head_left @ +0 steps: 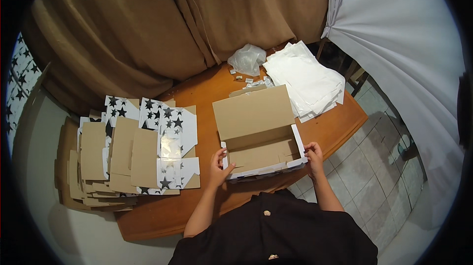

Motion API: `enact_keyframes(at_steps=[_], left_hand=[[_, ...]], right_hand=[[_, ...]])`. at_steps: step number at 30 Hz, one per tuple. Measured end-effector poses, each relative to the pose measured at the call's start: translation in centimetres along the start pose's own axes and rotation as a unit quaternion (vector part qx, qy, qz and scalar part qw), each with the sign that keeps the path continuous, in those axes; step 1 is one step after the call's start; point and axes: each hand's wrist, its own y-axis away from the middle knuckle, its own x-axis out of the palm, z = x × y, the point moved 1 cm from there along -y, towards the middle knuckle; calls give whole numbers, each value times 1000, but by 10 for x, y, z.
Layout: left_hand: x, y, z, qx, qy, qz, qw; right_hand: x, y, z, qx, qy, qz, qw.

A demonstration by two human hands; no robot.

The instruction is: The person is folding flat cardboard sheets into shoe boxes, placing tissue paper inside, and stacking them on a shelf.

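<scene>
An open cardboard box [253, 112] stands before me at the table's near edge, its lid raised at the back. Its inside is plain brown, and its outer walls are white with black stars. My left hand [220, 168] grips the front left corner, thumb over the rim. At the opposite end, my right hand [314, 155] holds the right wall near the front corner, fingers bent against it. Part of each hand's grip is hidden by the box and by the fingers. The inside of the box shows only its brown floor and folded flaps.
Left of the box lies a pile of flattened star-printed cartons [145, 156] on the wooden table [330, 137]. Behind it are a stack of white sheets [305, 78], a clear plastic bag [247, 59] and several small packets [253, 82]. Brown curtains [118, 28] hang along the back.
</scene>
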Motion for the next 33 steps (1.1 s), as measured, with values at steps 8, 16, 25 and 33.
enact_keyframes(at_steps=[8, 16, 25, 33], left_hand=[[13, 26, 33, 41, -11, -80, 996], [26, 37, 21, 161, -276, -59, 946], [22, 28, 6, 115, -447, 104, 881], [31, 24, -2, 83, -504, 124, 851]], right_hand=[[-13, 3, -43, 33, 60, -37, 997], [8, 18, -36, -197, 448, 0, 872], [18, 15, -17, -169, 726, 116, 656], [15, 4, -20, -153, 709, 153, 671]])
